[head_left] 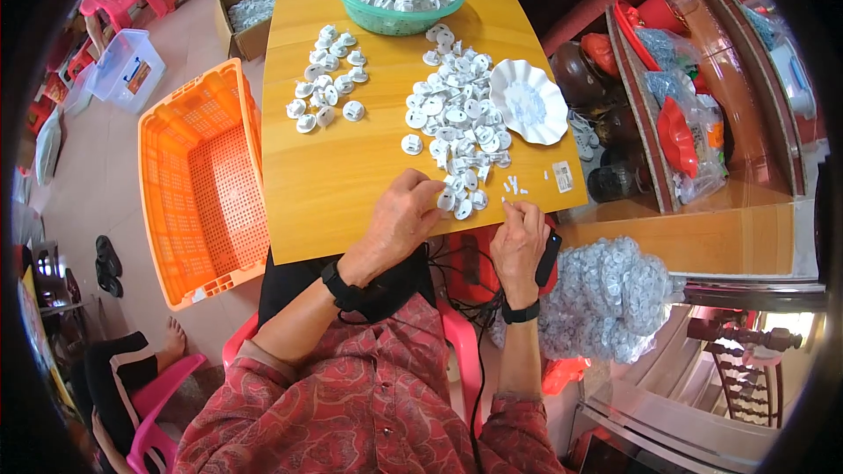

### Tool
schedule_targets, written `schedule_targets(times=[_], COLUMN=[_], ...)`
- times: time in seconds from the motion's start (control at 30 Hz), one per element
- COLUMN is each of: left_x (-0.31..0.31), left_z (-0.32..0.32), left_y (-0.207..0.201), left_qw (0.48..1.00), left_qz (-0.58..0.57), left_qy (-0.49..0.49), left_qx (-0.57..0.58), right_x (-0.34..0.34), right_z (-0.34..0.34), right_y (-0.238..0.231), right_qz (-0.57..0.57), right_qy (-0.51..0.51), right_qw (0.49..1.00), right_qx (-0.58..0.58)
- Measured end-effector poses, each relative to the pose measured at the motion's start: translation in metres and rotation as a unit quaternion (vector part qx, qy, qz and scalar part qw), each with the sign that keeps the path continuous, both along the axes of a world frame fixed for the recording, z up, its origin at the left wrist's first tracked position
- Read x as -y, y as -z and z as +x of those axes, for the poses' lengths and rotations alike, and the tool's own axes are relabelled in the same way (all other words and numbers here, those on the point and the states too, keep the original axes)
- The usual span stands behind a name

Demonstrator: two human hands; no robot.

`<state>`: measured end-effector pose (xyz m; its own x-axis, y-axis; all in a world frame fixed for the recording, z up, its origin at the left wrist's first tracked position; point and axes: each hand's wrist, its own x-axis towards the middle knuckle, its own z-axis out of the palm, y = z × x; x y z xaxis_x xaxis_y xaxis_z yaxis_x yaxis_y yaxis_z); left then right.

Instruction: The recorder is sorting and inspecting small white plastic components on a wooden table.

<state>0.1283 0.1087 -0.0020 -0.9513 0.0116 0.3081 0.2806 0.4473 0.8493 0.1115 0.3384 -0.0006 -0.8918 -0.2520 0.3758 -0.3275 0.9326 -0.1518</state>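
My left hand (407, 212) is closed, its fingertips at the near end of a heap of white round plastic parts (452, 110). They pinch one such part at the heap's edge, partly hidden by the fingers. To its right, my right hand (521, 241) is bent into a pinch near the table's front edge. A tiny white piece shows at its fingertips, just short of several small white sticks (515, 184) lying on the yellow table (342, 184). Beyond these sits a white wavy-rimmed dish (551, 127) with small pale pieces inside. More round parts (325, 79) lie scattered at the left.
A green basin (395, 25) heaped with white parts stands at the table's far edge. An orange crate (154, 184) is on the floor at the left. Bags of clear plastic pieces (606, 298) sit at the right, below a shelf (632, 132). Another person's foot (173, 342) shows lower left.
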Motion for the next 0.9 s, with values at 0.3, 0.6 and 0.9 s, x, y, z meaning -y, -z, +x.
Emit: schedule_targets(times=[0.3, 0.6, 0.9], left_x=[-0.011, -0.004, 0.015], left_z=[-0.003, 0.007, 0.022], left_y=[0.009, 0.020, 0.011], left_qw=[0.997, 0.971, 0.742], left_qz=[-0.061, 0.213, 0.613], left_qy=[0.011, 0.002, 0.113], left_qx=[-0.034, 0.110, 0.248], right_x=[-0.002, -0.006, 0.020], right_z=[0.010, 0.010, 0.023], right_y=[0.002, 0.017, 0.000], right_qz=[-0.024, -0.039, -0.250], right_qy=[-0.039, -0.039, -0.032], right_qw=[0.999, 0.997, 0.968], right_qx=[-0.018, -0.054, 0.006])
